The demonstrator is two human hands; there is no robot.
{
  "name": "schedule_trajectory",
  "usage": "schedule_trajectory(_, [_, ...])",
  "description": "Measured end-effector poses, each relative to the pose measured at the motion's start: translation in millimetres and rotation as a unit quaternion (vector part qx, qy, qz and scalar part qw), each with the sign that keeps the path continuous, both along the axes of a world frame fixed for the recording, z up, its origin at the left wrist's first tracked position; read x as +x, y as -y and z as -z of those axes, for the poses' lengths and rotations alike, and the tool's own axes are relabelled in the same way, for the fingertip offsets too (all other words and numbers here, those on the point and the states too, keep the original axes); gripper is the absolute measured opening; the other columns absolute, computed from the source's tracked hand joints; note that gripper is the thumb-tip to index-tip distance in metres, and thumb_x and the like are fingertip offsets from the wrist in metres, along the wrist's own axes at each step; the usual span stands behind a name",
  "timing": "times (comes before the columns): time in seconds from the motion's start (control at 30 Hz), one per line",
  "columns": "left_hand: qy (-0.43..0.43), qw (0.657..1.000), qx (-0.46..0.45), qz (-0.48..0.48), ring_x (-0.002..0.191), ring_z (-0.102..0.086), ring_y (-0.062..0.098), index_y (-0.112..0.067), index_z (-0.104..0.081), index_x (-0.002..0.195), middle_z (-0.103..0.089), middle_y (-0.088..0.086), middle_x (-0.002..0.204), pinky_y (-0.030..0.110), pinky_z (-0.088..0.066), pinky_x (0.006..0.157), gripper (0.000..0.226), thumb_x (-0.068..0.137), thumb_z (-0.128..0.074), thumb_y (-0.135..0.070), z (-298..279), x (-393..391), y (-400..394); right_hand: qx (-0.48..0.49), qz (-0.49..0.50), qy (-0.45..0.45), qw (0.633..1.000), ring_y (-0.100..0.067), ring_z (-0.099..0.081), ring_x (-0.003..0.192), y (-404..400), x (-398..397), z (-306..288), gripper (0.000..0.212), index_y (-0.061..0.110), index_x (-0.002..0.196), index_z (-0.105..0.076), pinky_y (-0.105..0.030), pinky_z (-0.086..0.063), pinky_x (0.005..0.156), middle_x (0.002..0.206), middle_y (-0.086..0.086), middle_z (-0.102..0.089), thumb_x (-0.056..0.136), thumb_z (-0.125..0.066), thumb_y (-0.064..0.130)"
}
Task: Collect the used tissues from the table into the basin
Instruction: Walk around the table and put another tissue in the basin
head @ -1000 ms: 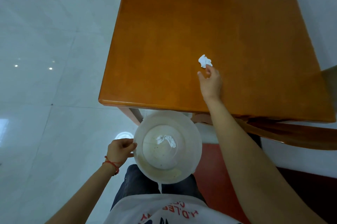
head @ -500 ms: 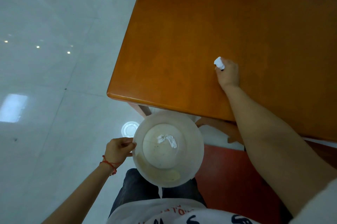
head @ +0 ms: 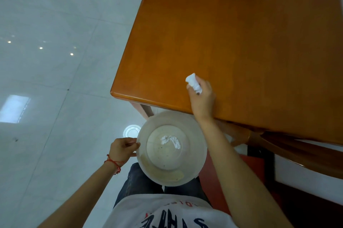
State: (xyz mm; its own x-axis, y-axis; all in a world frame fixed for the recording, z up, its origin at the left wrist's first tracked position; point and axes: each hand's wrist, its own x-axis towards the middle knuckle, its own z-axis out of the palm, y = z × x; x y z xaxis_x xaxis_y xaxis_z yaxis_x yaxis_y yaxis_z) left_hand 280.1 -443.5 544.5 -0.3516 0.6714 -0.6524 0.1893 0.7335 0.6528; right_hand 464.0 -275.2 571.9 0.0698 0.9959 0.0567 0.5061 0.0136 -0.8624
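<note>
My right hand (head: 202,98) pinches a crumpled white tissue (head: 193,81) just above the near edge of the orange wooden table (head: 232,38). Below the table edge, in front of my legs, my left hand (head: 123,147) grips the left rim of a round white basin (head: 171,175). One crumpled tissue (head: 171,140) lies on the basin's bottom. I see no other tissue on the tabletop.
A wooden chair (head: 289,146) with a red seat (head: 248,172) stands to the right under the table. A table leg (head: 144,110) is just beyond the basin. A small round floor drain (head: 131,131) sits on the white tiled floor at the left.
My right hand closed on the tissue on the table and has drawn it back toward the near edge. The basin and left hand stay put.
</note>
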Motion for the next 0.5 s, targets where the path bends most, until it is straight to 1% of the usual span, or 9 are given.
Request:
schedule_trajectory(0.07, [0.001, 1.000, 0.001, -0.004, 0.080, -0.062, 0.033, 0.008, -0.065, 0.103, -0.067, 0.018, 0.099, 0.051, -0.054, 0.086, 0.024, 0.081, -0.060, -0.001, -0.9, -0.4, 0.1, -0.008, -0.056, 0.013, 0.998, -0.016, -0.054, 0.089, 41.8, -0.3, 3.1, 0.039, 0.004, 0.119, -0.056, -0.023, -0.045, 0.069, 0.106, -0.014, -0.061, 0.081, -0.066, 0.008])
schedule_trajectory(0.13, [0.001, 1.000, 0.000, -0.004, 0.073, -0.063, 0.028, 0.008, -0.065, 0.101, -0.068, 0.008, 0.089, 0.050, -0.055, 0.085, 0.022, 0.081, -0.060, 0.000, -1.2, -1.1, 0.9, -0.028, -0.099, 0.039, 0.994, -0.014, -0.054, 0.094, 78.0, 7.6, 11.4, 0.039, 0.006, 0.120, -0.056, -0.025, -0.049, 0.077, 0.110, -0.013, -0.062, 0.082, -0.066, 0.010])
schedule_trajectory(0.2, [0.003, 1.000, -0.002, -0.002, 0.070, -0.063, 0.022, 0.008, -0.066, 0.100, -0.066, -0.001, 0.081, 0.048, -0.055, 0.084, 0.022, 0.081, -0.060, 0.000, -1.4, -0.8, 1.9, -0.025, -0.139, 0.080, 0.987, -0.017, -0.058, 0.100, 104.4, 18.5, 19.8, 0.039, 0.006, 0.118, -0.057, -0.029, -0.051, 0.086, 0.112, -0.013, -0.064, 0.081, -0.066, 0.014])
schedule_trajectory(0.27, [0.003, 1.000, -0.002, -0.002, 0.070, -0.062, 0.024, 0.008, -0.066, 0.101, -0.066, 0.004, 0.085, 0.048, -0.055, 0.084, 0.022, 0.081, -0.059, 0.000, -2.5, 0.7, 2.7, -0.034, -0.181, 0.121, 0.975, -0.020, -0.057, 0.107, 119.0, 29.1, 24.7, 0.046, 0.007, 0.120, -0.056, -0.025, -0.045, 0.093, 0.116, -0.012, -0.064, 0.078, -0.065, 0.025])
schedule_trajectory(0.33, [0.003, 1.000, -0.001, -0.003, 0.072, -0.062, 0.027, 0.008, -0.065, 0.102, -0.064, 0.010, 0.091, 0.049, -0.055, 0.085, 0.023, 0.082, -0.059, 0.000, -4.0, 2.8, 3.5, -0.063, -0.209, 0.141, 0.966, -0.019, -0.049, 0.118, 124.9, 38.3, 23.6, 0.060, 0.007, 0.126, -0.050, -0.022, -0.035, 0.098, 0.126, -0.011, -0.058, 0.077, -0.066, 0.039])
schedule_trajectory(0.37, [0.003, 1.000, -0.001, -0.005, 0.074, -0.062, 0.029, 0.008, -0.065, 0.102, -0.064, 0.011, 0.093, 0.049, -0.055, 0.085, 0.023, 0.082, -0.059, 0.000, -4.3, 3.7, 4.3, -0.067, -0.211, 0.151, 0.964, -0.018, -0.044, 0.121, 126.0, 42.8, 22.3, 0.066, 0.007, 0.128, -0.048, -0.023, -0.032, 0.099, 0.129, -0.011, -0.056, 0.078, -0.062, 0.049])
schedule_trajectory(0.43, [0.004, 1.000, -0.001, -0.012, 0.077, -0.061, 0.033, 0.009, -0.064, 0.103, -0.064, 0.013, 0.094, 0.048, -0.054, 0.085, 0.023, 0.082, -0.059, 0.000, -4.0, 4.8, 6.5, -0.052, -0.188, 0.169, 0.966, -0.013, -0.038, 0.121, 126.4, 54.3, 20.8, 0.077, 0.006, 0.127, -0.048, -0.029, -0.031, 0.100, 0.130, -0.012, -0.055, 0.077, -0.043, 0.064])
schedule_trajectory(0.47, [0.003, 1.000, -0.002, -0.017, 0.077, -0.061, 0.034, 0.009, -0.064, 0.102, -0.064, 0.013, 0.094, 0.048, -0.054, 0.085, 0.023, 0.082, -0.059, 0.000, -4.0, 5.1, 8.2, -0.048, -0.172, 0.172, 0.969, -0.012, -0.036, 0.120, 125.8, 61.7, 20.8, 0.079, 0.006, 0.127, -0.048, -0.031, -0.031, 0.101, 0.130, -0.012, -0.055, 0.077, -0.037, 0.066])
schedule_trajectory(0.5, [0.001, 1.000, -0.001, -0.021, 0.078, -0.061, 0.034, 0.009, -0.065, 0.102, -0.064, 0.014, 0.094, 0.048, -0.054, 0.085, 0.023, 0.082, -0.059, 0.000, -3.7, 5.5, 10.0, -0.052, -0.158, 0.174, 0.971, -0.013, -0.036, 0.121, 124.9, 70.1, 21.0, 0.078, 0.006, 0.127, -0.048, -0.034, -0.033, 0.102, 0.130, -0.012, -0.055, 0.079, -0.036, 0.066])
